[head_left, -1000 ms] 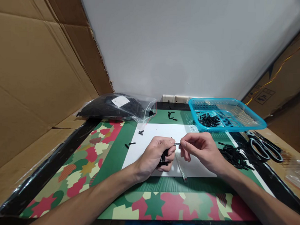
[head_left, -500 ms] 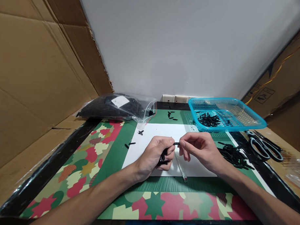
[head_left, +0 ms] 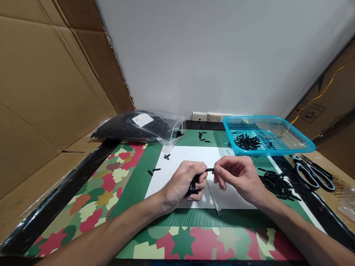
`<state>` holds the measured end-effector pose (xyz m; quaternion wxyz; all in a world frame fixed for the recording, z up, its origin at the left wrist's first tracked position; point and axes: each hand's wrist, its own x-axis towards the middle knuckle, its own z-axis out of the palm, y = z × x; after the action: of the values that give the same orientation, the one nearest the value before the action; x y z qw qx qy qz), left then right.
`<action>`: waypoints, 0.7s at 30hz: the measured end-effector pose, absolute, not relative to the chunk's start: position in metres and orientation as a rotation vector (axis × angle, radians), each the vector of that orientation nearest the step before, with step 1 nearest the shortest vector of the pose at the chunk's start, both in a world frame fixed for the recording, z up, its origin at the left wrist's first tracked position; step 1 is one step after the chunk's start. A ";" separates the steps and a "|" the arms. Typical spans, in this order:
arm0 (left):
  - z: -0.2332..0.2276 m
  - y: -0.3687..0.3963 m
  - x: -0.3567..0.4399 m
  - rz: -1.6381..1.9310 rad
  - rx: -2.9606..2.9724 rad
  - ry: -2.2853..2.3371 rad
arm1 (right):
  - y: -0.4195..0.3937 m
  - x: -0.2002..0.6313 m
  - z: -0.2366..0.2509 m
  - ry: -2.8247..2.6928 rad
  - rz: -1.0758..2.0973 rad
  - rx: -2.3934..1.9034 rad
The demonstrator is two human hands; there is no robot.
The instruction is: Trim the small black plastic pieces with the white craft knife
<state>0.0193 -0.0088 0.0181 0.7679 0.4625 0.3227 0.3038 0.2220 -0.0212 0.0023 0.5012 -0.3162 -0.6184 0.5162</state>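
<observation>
Left hand (head_left: 184,182) curled closed; right hand (head_left: 240,176) pinching, fingertips meeting, forearms converging

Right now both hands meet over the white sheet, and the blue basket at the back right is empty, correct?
Not quite. The head view shows the blue basket holds a heap of small black pieces. The rest is right: both hands meet over the white sheet.

One blue plastic mesh basket (head_left: 293,143), one pair of black-handled scissors (head_left: 312,174), one clear plastic bag (head_left: 142,126) of black parts, one white paper sheet (head_left: 191,156), two hands.
</observation>
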 end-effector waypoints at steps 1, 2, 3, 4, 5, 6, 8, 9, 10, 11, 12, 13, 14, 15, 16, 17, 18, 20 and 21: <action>0.017 -0.007 0.019 0.667 1.009 0.712 | -0.022 0.222 0.003 -1.485 1.229 -0.775; 0.017 -0.006 0.018 0.681 1.011 0.726 | -0.022 0.221 0.003 -1.476 1.209 -0.787; 0.017 -0.004 0.017 0.702 1.010 0.743 | -0.023 0.221 0.003 -1.469 1.190 -0.799; 0.017 -0.003 0.017 0.723 1.007 0.761 | -0.023 0.221 0.004 -1.465 1.174 -0.809; 0.017 -0.001 0.016 0.743 1.000 0.779 | -0.023 0.221 0.004 -1.465 1.160 -0.817; 0.017 0.000 0.015 0.758 0.992 0.797 | -0.023 0.221 0.004 -1.467 1.153 -0.822; 0.017 0.001 0.014 0.781 0.976 0.821 | -0.022 0.221 0.004 -1.472 1.149 -0.830; 0.017 0.002 0.014 0.785 0.973 0.826 | -0.022 0.222 0.003 -1.475 1.152 -0.832; 0.017 0.003 0.014 0.787 0.974 0.828 | -0.021 0.222 0.003 -1.480 1.157 -0.833; 0.017 0.003 0.014 0.791 0.977 0.825 | -0.021 0.222 0.002 -1.492 1.165 -0.835; 0.016 0.005 0.013 0.795 0.985 0.820 | -0.021 0.222 0.002 -1.513 1.173 -0.842; 0.016 0.006 0.013 0.804 0.996 0.816 | -0.021 0.222 0.001 -1.545 1.178 -0.854; 0.016 0.008 0.012 0.817 1.008 0.819 | -0.022 0.222 0.001 -1.589 1.182 -0.873; 0.016 0.011 0.011 0.835 1.019 0.827 | -0.023 0.221 0.002 -1.636 1.183 -0.896; 0.016 0.013 0.010 0.853 1.023 0.843 | -0.024 0.220 0.002 -1.678 1.179 -0.920; 0.016 0.015 0.009 0.870 1.023 0.864 | -0.025 0.219 0.003 -1.715 1.173 -0.948; 0.017 0.017 0.008 0.880 1.019 0.879 | -0.027 0.219 0.003 -1.747 1.164 -0.975; 0.017 0.020 0.006 0.889 1.012 0.896 | -0.030 0.217 0.004 -1.819 1.110 -1.018; 0.017 0.021 0.005 0.888 1.011 0.895 | -0.031 0.217 0.003 -1.875 1.052 -1.032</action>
<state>0.0053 0.0205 0.0172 0.6910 0.4521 0.4005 0.3972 0.2172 -0.0307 0.0033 0.3695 -0.4021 -0.7306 0.4099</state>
